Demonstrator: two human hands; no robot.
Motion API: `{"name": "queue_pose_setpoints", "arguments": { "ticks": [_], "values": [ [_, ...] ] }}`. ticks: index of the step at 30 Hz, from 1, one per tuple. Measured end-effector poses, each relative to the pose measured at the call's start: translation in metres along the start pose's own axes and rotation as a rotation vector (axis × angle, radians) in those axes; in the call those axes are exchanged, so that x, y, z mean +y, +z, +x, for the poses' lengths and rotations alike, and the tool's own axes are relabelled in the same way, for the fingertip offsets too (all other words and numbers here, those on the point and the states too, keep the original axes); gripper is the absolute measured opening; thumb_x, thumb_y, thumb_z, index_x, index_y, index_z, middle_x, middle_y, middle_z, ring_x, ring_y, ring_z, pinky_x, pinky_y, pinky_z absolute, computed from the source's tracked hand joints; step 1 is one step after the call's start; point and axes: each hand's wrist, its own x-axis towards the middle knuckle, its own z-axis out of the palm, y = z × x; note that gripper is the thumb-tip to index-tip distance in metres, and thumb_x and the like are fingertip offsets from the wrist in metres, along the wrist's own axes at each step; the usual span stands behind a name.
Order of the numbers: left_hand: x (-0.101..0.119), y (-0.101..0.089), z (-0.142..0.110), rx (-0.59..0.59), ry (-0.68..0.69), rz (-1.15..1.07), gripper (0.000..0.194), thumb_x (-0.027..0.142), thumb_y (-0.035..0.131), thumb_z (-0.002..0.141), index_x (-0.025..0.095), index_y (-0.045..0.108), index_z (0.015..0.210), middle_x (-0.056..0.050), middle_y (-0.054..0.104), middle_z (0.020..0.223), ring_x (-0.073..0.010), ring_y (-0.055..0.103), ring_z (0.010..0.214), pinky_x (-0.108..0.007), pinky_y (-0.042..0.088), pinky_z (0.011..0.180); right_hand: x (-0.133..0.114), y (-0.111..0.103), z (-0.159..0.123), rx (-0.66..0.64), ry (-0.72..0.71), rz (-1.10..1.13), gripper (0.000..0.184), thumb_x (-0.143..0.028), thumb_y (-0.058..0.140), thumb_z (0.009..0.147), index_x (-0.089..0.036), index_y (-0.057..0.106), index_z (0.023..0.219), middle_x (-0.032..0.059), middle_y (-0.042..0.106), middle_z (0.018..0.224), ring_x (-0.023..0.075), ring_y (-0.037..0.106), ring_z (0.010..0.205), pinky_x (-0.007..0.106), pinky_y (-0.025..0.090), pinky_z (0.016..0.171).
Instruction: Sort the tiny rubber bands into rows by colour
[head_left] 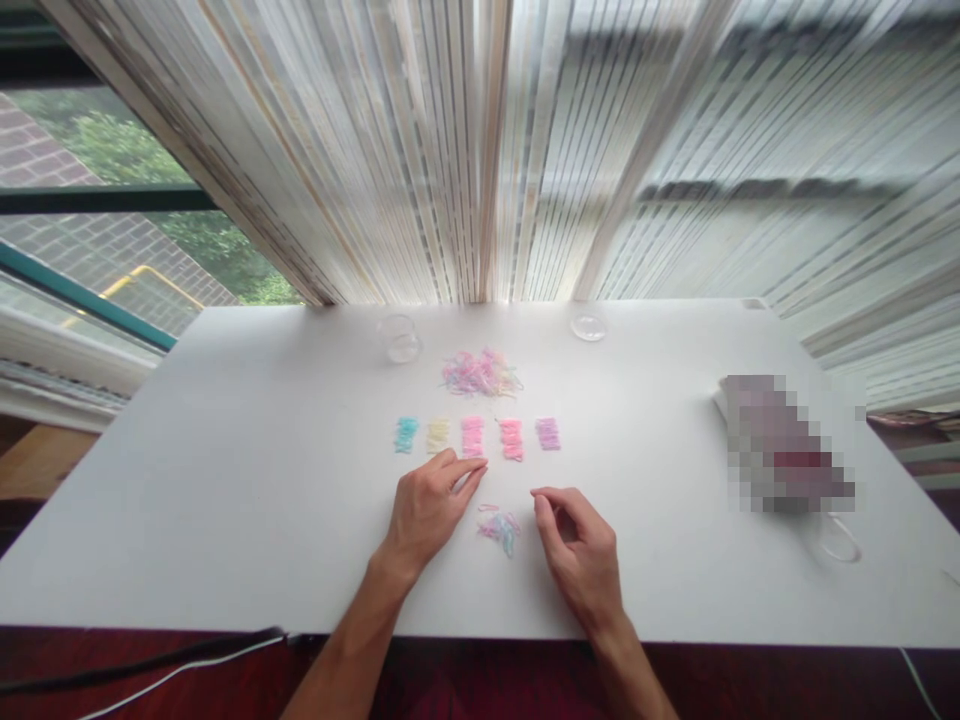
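A white table carries all the work, and two bare hands are above its near half. The left hand has its thumb and forefinger tips near together, just below the middle group; the right hand is curled, with its tips close to each other. For both, I cannot tell whether they are closed on a band. Beyond lies the big mixed pile of bands; between the hands lies a smaller mixed pile. Five neat groups stand in one line: blue-green, yellow, pink, deeper pink and purple. The step in hand seems to be adding to the pink group. Smallest is a single pink band above the smaller pile; picking it would call for a light, exact pinch, not disturbing its neighbours.
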Motion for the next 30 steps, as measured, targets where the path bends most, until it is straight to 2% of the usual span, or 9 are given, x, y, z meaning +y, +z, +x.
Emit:
{"name": "queue_pose_setpoints", "arguments": {
  "ticks": [6, 13, 18, 23, 26, 30],
  "values": [
    [-0.005, -0.018, -0.027, -0.198, 0.002, -0.010, 0.016, 0.027, 0.065, 0.094, 0.027, 0.079, 0.102, 0.003, 0.064, 0.072, -0.0107, 0.059, 0.060, -0.022, 0.043, 0.060, 0.000, 0.001, -0.001, -0.023, -0.019, -0.030, 0.016, -0.026, 0.057, 0.097, -0.019, 0.071, 0.091, 0.0030, 0.071, 0.079, 0.0154, 0.064, 0.065, 0.027, 0.051, 0.061],
    [-0.003, -0.011, -0.030, -0.201, 0.028, 0.002, 0.012, 0.027, 0.067, 0.093, 0.027, 0.079, 0.096, 0.003, 0.066, 0.076, -0.0104, 0.059, 0.059, -0.022, 0.043, 0.059, 0.000, 0.003, -0.002, -0.069, -0.050, -0.066, 0.017, -0.028, 0.057, 0.097, -0.020, 0.070, 0.091, 0.0034, 0.071, 0.079, 0.0161, 0.063, 0.065, 0.028, 0.052, 0.061],
    [-0.005, -0.004, -0.029, -0.195, 0.082, 0.002, 0.012, 0.023, 0.061, 0.096, 0.022, 0.073, 0.097, 0.002, 0.067, 0.082, -0.0122, 0.062, 0.066, -0.023, 0.045, 0.063, 0.002, 0.006, -0.003, -0.113, -0.085, -0.072, 0.015, -0.026, 0.056, 0.098, -0.021, 0.069, 0.093, 0.0042, 0.071, 0.083, 0.0176, 0.066, 0.073, 0.029, 0.054, 0.069],
    [0.000, -0.007, -0.028, -0.151, 0.117, -0.099, 0.013, 0.023, 0.049, 0.100, 0.020, 0.062, 0.098, -0.001, 0.067, 0.090, -0.0128, 0.062, 0.071, -0.023, 0.047, 0.065, 0.004, 0.007, -0.003, -0.154, -0.139, -0.078, 0.013, -0.026, 0.058, 0.098, -0.020, 0.069, 0.103, 0.0045, 0.069, 0.086, 0.0180, 0.066, 0.077, 0.031, 0.056, 0.073],
    [0.004, -0.009, -0.029, -0.181, 0.154, -0.186, 0.013, 0.023, 0.046, 0.101, 0.020, 0.058, 0.101, -0.002, 0.067, 0.098, -0.0121, 0.061, 0.070, -0.023, 0.048, 0.067, 0.004, 0.007, -0.003, -0.186, -0.183, -0.081, 0.015, -0.028, 0.061, 0.097, -0.022, 0.070, 0.108, 0.0042, 0.069, 0.085, 0.0180, 0.065, 0.076, 0.032, 0.056, 0.073],
    [0.006, -0.008, -0.030, -0.233, 0.162, -0.253, 0.013, 0.023, 0.046, 0.102, 0.021, 0.058, 0.104, -0.001, 0.068, 0.099, -0.0119, 0.061, 0.070, -0.024, 0.048, 0.069, 0.003, 0.006, -0.003, -0.206, -0.209, -0.052, 0.011, -0.026, 0.061, 0.097, -0.022, 0.071, 0.099, 0.0038, 0.069, 0.084, 0.0174, 0.065, 0.075, 0.031, 0.057, 0.070]
  ]
}}
